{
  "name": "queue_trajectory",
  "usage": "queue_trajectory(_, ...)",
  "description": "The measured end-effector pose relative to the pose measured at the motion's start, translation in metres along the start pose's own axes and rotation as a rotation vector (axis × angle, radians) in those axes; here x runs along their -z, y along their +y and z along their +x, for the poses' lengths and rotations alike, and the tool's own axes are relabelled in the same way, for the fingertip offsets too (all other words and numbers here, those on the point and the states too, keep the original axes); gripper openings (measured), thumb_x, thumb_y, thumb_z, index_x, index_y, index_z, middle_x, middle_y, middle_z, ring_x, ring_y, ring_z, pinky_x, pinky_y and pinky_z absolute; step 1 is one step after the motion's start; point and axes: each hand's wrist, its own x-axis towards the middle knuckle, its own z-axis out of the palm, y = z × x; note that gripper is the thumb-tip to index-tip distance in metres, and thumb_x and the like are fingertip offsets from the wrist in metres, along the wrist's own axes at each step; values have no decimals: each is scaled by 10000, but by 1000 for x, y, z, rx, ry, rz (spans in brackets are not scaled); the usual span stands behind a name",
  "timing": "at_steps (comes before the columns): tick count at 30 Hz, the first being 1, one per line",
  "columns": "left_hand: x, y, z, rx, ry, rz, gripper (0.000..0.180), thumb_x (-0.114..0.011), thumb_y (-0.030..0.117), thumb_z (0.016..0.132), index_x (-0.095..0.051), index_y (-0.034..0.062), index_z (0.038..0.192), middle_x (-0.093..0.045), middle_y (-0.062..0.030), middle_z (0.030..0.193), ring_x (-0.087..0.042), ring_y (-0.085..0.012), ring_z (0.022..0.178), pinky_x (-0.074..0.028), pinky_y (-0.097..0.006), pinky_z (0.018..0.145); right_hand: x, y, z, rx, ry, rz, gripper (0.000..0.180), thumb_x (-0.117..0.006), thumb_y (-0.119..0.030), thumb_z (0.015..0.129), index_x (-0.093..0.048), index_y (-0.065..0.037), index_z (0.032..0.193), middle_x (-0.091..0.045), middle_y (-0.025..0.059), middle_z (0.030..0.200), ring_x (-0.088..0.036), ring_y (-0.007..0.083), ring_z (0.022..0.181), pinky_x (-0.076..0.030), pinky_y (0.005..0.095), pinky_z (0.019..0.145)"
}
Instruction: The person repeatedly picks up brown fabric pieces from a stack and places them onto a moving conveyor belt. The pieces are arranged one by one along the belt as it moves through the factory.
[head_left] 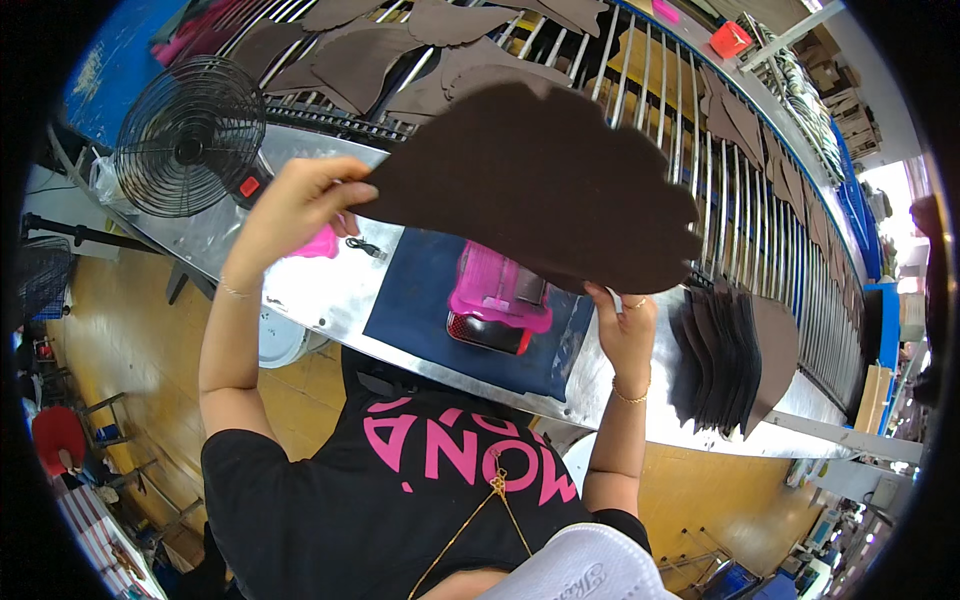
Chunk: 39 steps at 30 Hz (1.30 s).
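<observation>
Up in front of me, above the metal table (330, 290), I hold a large dark brown cut piece (540, 190) of flat sheet material, scalloped along its right edge. My left hand (312, 205) pinches its narrow left tip between thumb and fingers. At the lower right edge, my right hand (625, 325) grips it, with some fingers hidden behind. Below the piece, a pink plastic box (500, 285) and a red-edged phone-like object (488, 334) lie on a dark blue sheet (410, 290). A stack of similar brown pieces (735, 350) sits right of my right hand.
Beyond the table runs a rack of metal rollers (740, 205) carrying several brown pieces (350, 65). A black wire-cage fan (190, 145) stands at the left. A short black cable (365, 246) lies near my left hand, and a white bucket (285, 338) stands below the table's edge.
</observation>
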Motion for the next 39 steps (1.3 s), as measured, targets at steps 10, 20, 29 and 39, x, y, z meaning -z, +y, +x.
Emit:
queue_trajectory(10, -99, 21, 62, -628, -249, 486, 108, -665, 115, 782, -669, 34, 853, -576, -75, 751, -617, -253, 683, -479, -342, 606, 61, 73, -101, -362, 337, 61, 105, -705, -30, 807, -667, 9, 897, -679, 59, 818, -583, 114, 717, -444, 247, 662)
queue_trajectory(20, -161, 54, 95, -649, -117, 392, 234, -721, 230, 765, -682, 67, 928, -545, -89, 893, -580, -251, 814, -471, -344, 695, 139, 40, -48, -417, 725, -57, 267, -611, -115, 910, -596, 41, 1126, -606, 12, 920, -528, 76, 835, -419, 202, 790)
queue_trajectory(29, -63, 35, 89, -375, 257, 316, 335, -715, 215, 799, -657, 76, 1098, -508, -29, 867, -453, -110, 679, -386, -240, 596, 82, 238, 74, -594, 417, 81, 365, -637, -100, 862, -573, 62, 1182, -674, 127, 992, -618, 160, 880, -476, 275, 801)
queue_trajectory(39, -33, -17, 73, -226, 351, 259, 423, -711, 155, 806, -599, 100, 1210, -458, 0, 924, -341, -52, 598, -327, -187, 533, 73, 230, 94, -522, 572, -237, 424, -667, -361, 832, -640, -81, 1149, -645, 119, 1119, -608, 228, 1032, -454, 362, 885)
